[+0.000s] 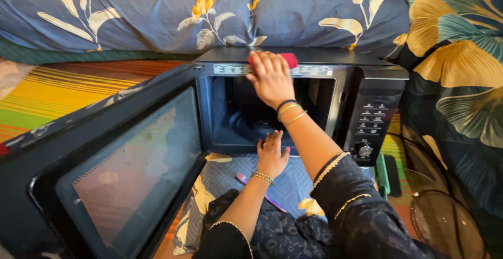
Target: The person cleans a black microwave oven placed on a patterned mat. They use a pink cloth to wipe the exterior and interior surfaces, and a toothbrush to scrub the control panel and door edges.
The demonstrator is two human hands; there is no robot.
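Right hand: the right hand (271, 78) is raised to the top front edge of the microwave, fingers curled down over a red cloth (283, 59) and pressing it against the strip above the opening.
Red cloth: bunched under the fingers, one end sticking out to the right of the hand, on the front lip of the oven's top.
Left hand: the left hand (271, 154) lies flat with fingers spread on the lower sill of the opening (it holds nothing).
Microwave: a black microwave (374, 89) sits on the floor, its cavity open and dark inside, with the control panel and a round knob (364, 149) on its right side.
Door: the door (126, 170) is swung wide to the left, its window toward the camera.
Floor covering: a blue patterned cloth (230, 178) lies in front of the oven, with a thin pink and purple stick (246, 181) lying on it just beside the left wrist.
Behind: a blue floral quilt (157, 13) lies bunched beyond the oven, and a striped mat (57, 89) lies at the left.
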